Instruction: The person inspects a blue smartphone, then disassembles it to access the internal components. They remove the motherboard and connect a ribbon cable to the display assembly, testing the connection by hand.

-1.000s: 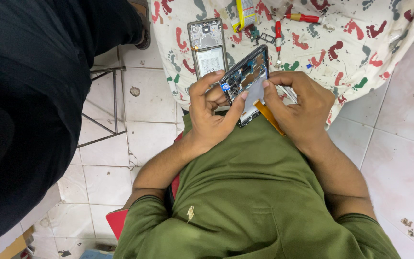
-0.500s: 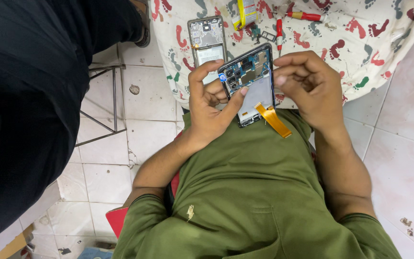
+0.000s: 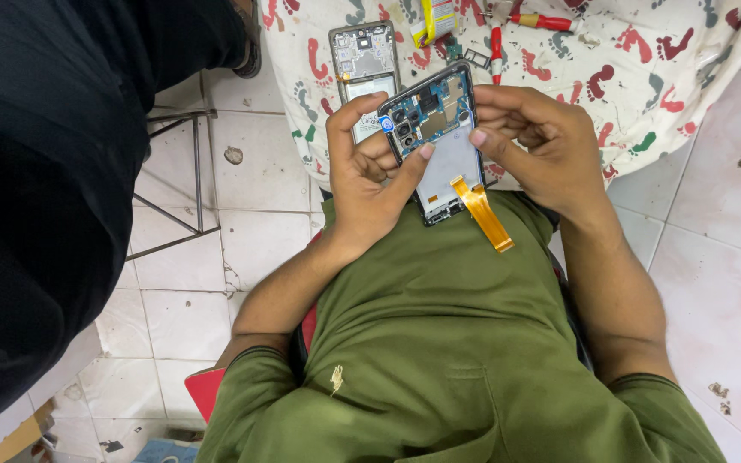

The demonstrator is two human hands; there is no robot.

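An opened phone [image 3: 439, 141] with its back removed shows a circuit board at the top and a white panel below; an orange flex ribbon [image 3: 484, 214] hangs from its lower part. My left hand [image 3: 366, 184] grips the phone's left edge, thumb resting on the white panel. My right hand [image 3: 538, 141] holds the right edge with fingers curled at the phone's upper right corner. A second bare phone frame [image 3: 364, 64] lies on the cloth behind my left hand.
A white cloth with red and green footprint marks [image 3: 645, 60] covers the surface ahead, with red-handled tools [image 3: 546, 19] and a yellow tool [image 3: 429, 19] on it. A person in dark clothing [image 3: 36, 171] stands at the left. Metal stand legs [image 3: 186, 184] rest on the tiled floor.
The phone has turned more upright between my hands and the orange ribbon now hangs free below it. My right hand shifted up to the phone's right edge.
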